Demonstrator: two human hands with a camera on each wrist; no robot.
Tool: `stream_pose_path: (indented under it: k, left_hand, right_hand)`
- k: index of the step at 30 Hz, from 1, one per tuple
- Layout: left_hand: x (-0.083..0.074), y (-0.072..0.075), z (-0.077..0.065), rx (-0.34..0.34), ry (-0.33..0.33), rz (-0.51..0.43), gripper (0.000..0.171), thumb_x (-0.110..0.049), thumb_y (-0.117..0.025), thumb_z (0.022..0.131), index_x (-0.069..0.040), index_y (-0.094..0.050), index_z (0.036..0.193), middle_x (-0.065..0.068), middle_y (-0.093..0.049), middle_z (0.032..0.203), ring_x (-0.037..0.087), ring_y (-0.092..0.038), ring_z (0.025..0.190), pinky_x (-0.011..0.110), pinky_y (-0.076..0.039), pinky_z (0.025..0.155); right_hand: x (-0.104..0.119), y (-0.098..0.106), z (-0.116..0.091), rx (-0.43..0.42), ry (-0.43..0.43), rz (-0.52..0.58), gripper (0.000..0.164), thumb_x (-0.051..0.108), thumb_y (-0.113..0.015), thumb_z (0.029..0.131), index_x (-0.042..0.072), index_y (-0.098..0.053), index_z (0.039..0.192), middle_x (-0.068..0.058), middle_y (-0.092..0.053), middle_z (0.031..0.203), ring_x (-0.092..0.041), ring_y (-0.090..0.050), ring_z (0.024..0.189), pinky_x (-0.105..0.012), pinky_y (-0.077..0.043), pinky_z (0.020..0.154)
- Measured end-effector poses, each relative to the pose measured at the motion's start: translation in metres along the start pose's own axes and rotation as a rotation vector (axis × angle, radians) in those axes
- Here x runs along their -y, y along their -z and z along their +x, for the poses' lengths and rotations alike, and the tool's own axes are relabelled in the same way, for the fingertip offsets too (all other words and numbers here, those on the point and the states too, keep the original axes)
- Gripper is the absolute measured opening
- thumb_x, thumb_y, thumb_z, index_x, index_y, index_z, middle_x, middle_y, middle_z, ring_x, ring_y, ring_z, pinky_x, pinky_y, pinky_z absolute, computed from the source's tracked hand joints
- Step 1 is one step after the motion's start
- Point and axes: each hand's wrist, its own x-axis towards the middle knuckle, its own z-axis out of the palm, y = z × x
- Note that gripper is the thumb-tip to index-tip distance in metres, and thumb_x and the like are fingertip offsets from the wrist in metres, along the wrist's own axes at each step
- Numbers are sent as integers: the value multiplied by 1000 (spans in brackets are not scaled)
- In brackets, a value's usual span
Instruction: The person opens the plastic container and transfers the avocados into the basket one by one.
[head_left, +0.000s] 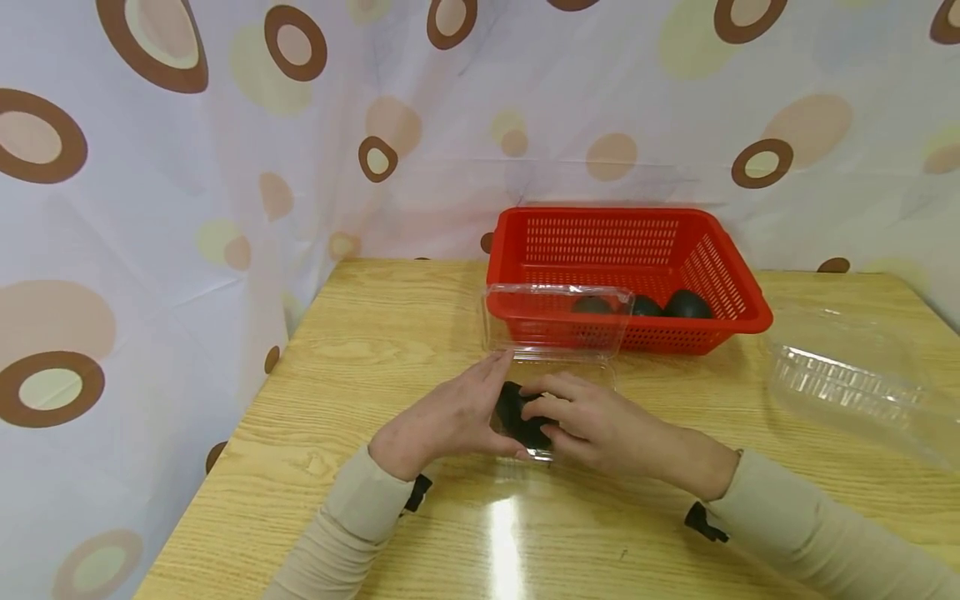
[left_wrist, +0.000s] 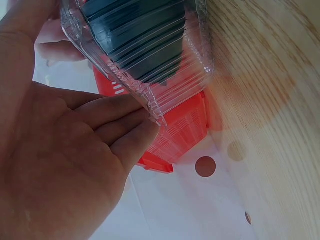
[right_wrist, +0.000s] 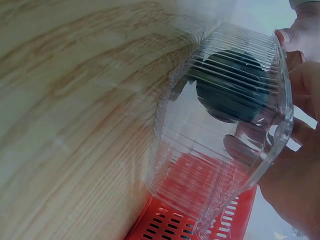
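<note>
A dark green avocado (head_left: 517,417) lies inside a clear plastic clamshell box (right_wrist: 200,135) with its lid (head_left: 555,321) raised at the back. My left hand (head_left: 461,412) is at the box's left side. Its straight fingers touch the wall near a corner, and the thumb lies along the front rim. From the right, my right hand (head_left: 600,425) reaches into the box, its curled fingers over the avocado. Through the ribbed plastic, the avocado (left_wrist: 140,40) also shows in the left wrist view. The exact contact of the right fingertips is partly hidden.
Behind the box stands a red perforated basket (head_left: 622,333) holding several dark avocados (head_left: 686,305). Another clear clamshell box (head_left: 840,375) stands open on the right of the wooden table (head_left: 360,325). A patterned curtain (head_left: 450,108) hangs behind and at the left.
</note>
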Motion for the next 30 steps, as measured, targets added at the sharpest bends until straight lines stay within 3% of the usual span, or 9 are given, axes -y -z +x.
stream_pose_path:
  k: [5,12,18,30]
  left_hand:
    - [0,-1,-1,3,6,-3,123,-58,-79,75,0,-9,158,18,-25,163,28,-28,150,39,-32,120]
    - [0,0,-1,29,30,-6,125,-61,-77,75,-3,-4,159,16,-20,165,26,-23,152,39,-30,121]
    - [0,1,-1,22,15,11,125,-63,-76,76,-4,-4,159,16,-21,164,26,-24,152,38,-30,121]
    - [1,0,0,33,19,-1,124,-62,-75,76,-1,-5,159,17,-17,165,26,-21,153,38,-27,122]
  right_hand:
    - [-1,-3,1,-24,13,2,22,9,-72,88,13,-66,109,-6,-63,121,-18,-61,109,-36,-58,87]
    - [-2,-3,1,4,-46,14,31,10,-70,90,11,-68,121,-7,-59,124,-15,-60,105,-33,-58,85]
    - [-4,-4,5,-3,-72,25,26,11,-72,89,11,-69,115,-3,-57,119,-12,-60,97,-28,-57,80]
    - [-6,-7,10,121,-187,18,39,25,-71,92,13,-62,128,-3,-61,132,-23,-61,119,-43,-54,97]
